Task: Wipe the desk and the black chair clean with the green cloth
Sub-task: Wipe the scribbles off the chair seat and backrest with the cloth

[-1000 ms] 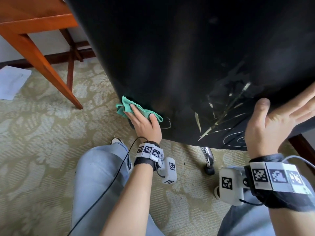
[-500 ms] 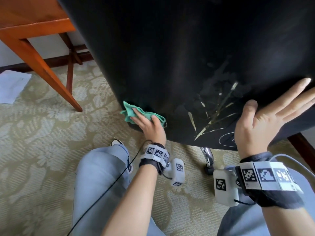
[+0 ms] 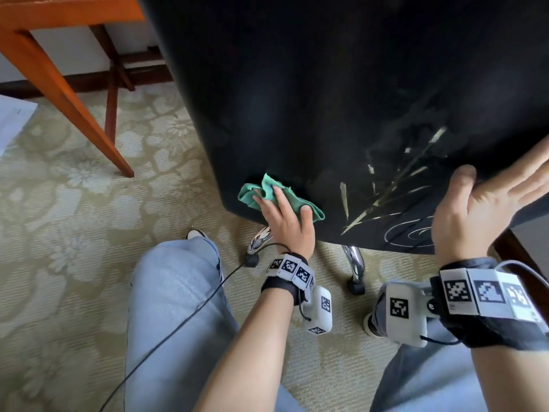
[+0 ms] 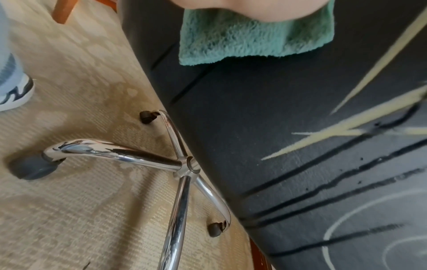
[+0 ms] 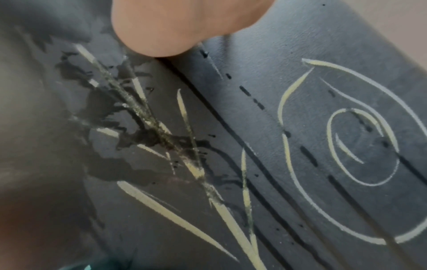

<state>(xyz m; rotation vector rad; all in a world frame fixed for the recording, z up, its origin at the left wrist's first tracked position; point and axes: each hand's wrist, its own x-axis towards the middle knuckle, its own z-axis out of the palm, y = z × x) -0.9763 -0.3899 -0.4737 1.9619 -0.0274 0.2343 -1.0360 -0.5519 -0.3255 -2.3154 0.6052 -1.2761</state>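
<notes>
With the flat-fingered right hand (image 3: 475, 209) bracing the black chair (image 3: 326, 84), the left hand (image 3: 285, 218), fingers flat on the green cloth (image 3: 261, 193), needed firm overlapping strokes toward the pale marks (image 3: 386, 191) beside it.

Three views of one chair back
Head camera looks down; both wrist cameras sit close against the scratched black leather chair (image 3: 326, 99), sharing its pale marks (image 5: 245, 182).
</notes>
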